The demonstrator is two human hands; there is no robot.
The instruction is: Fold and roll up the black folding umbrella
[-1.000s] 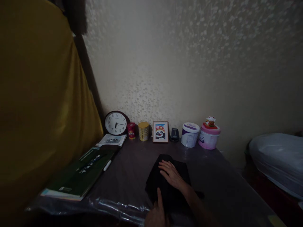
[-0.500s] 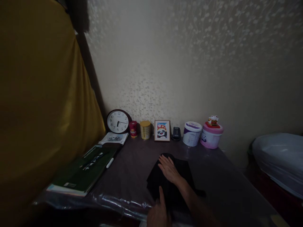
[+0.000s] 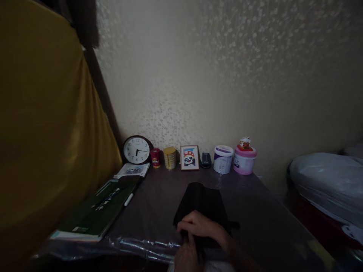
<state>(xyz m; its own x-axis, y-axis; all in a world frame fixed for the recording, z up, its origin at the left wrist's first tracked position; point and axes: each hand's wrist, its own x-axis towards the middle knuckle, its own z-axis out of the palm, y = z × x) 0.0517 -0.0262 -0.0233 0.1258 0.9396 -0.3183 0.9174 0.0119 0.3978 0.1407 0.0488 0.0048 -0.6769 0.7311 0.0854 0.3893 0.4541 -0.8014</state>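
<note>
A black cloth item (image 3: 202, 198), flat and folded-looking, lies near the front edge of the table, a short strap sticking out on its right. I cannot make out what kind of thing it is. Over its near left part, my right hand (image 3: 197, 223) is closed, fingers bent and gripping the fabric. Just below, my left hand (image 3: 185, 257) is closed at the cloth's near edge, its fingertips meeting those of my right hand. What lies between the fingertips is hidden.
Along the wall stand a clock (image 3: 137, 150), a red can (image 3: 155, 158), a yellow container (image 3: 169, 158), a framed panda picture (image 3: 190, 158) and two tubs (image 3: 223, 160). At left lie a green book (image 3: 93, 215) and a white marker (image 3: 128, 199), beside a yellow curtain (image 3: 56, 132).
My right hand has drawn back from lying flat on the cloth's far part to its near edge, and its fingers have curled. Both hands now meet. The view has shifted slightly.
</note>
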